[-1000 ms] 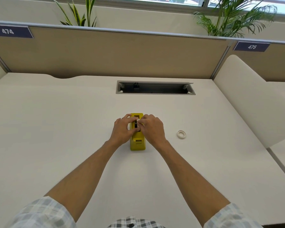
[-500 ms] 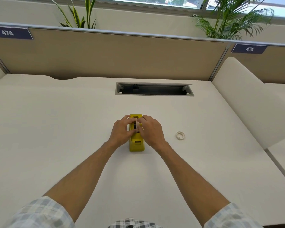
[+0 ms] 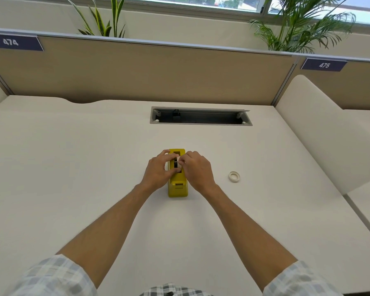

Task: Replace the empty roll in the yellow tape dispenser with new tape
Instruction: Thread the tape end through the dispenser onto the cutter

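The yellow tape dispenser (image 3: 177, 188) stands on the white desk (image 3: 73, 167), its cutter end toward me. My left hand (image 3: 158, 171) and my right hand (image 3: 198, 170) close in on its middle from either side. Between their fingertips sits a white tape roll on a black hub (image 3: 176, 163), over the dispenser's slot. Both hands pinch that roll; how deep it sits in the slot is hidden by the fingers. A small white ring, a tape roll (image 3: 234, 176), lies flat on the desk to the right of my right hand.
An open cable tray (image 3: 200, 116) is cut into the desk behind the dispenser. A tan partition (image 3: 137, 71) closes the back, with plants above it. A white side divider (image 3: 320, 133) bounds the desk on the right.
Both hands have stayed on the roll at the dispenser's slot, with only slight finger shifts. The dispenser and the loose ring have not moved.
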